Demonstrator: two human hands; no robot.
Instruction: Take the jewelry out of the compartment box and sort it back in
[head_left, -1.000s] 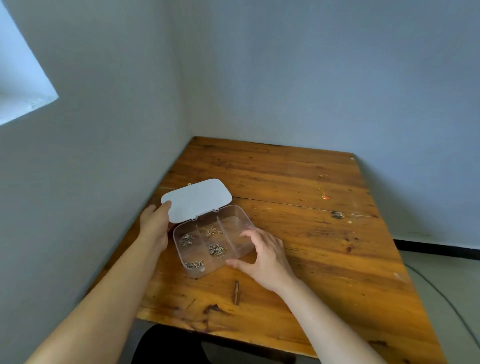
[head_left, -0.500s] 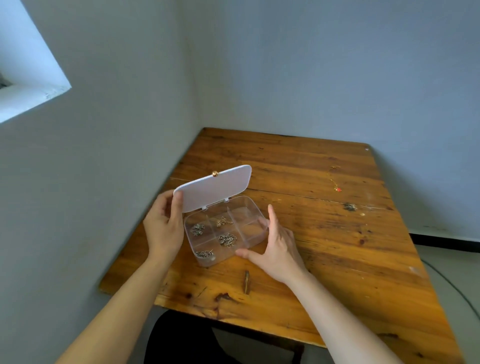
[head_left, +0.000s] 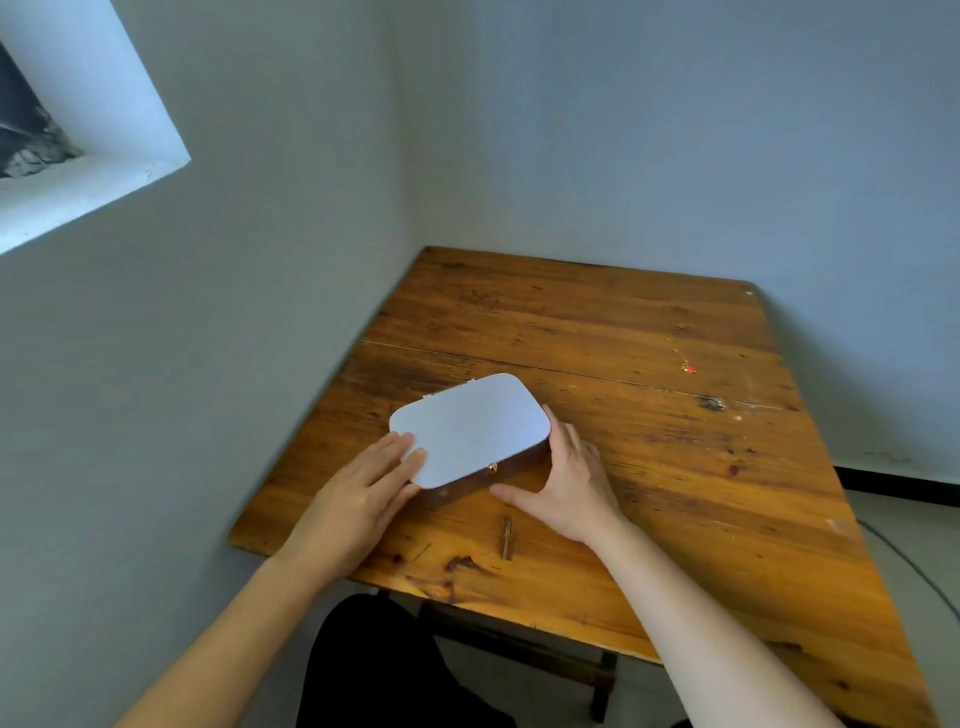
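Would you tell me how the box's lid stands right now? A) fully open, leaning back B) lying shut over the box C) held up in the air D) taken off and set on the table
B: the white lid lies flat over the box, hiding the compartments, with both hands at its sides.

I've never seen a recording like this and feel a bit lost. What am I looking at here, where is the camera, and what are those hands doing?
There is no machine here: a person wears a wide-angle camera on the head, so the picture looks forward and down at their own arms. They sit at a wooden table in the corner of a room. On it lies a compartment box with its white lid down. The left hand rests flat on the lid's near left corner, and the right hand cups the box's right end. Neither hand grips anything. Farther right on the table lies a thin gold chain with a red charm.
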